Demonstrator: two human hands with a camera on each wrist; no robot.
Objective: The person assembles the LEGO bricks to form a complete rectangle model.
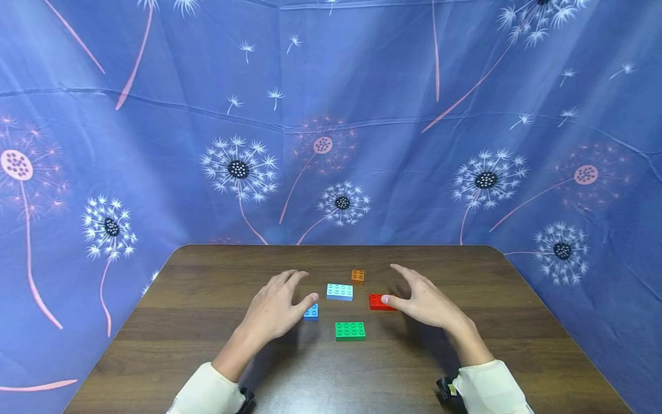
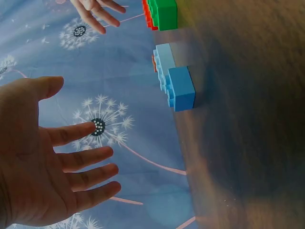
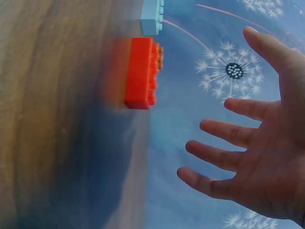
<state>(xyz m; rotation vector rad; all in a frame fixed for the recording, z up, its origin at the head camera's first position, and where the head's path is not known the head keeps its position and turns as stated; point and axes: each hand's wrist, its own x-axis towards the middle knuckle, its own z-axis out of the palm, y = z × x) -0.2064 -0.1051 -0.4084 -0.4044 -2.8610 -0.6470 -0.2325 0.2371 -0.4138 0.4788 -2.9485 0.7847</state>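
Note:
Fingers spread and holding nothing, my left hand (image 1: pixel 276 307) hovers over the table beside a blue brick (image 1: pixel 311 312), which it partly hides in the head view. My right hand (image 1: pixel 431 302) is likewise spread and bare, its thumb overlapping a red brick (image 1: pixel 380 302) in that view. In the right wrist view the red brick (image 3: pixel 139 74) stands apart from the fingers (image 3: pixel 224 131). Between the hands lie a light blue brick (image 1: pixel 339 292) and, nearer me, a green brick (image 1: pixel 350 332). A small orange brick (image 1: pixel 358 277) sits farther back.
The brown wooden table (image 1: pixel 207 276) has rounded far corners. Directly behind it hangs a blue cloth (image 1: pixel 393 172) printed with dandelions. Dark bands show at both wrists, below the white sleeves (image 1: pixel 488 388).

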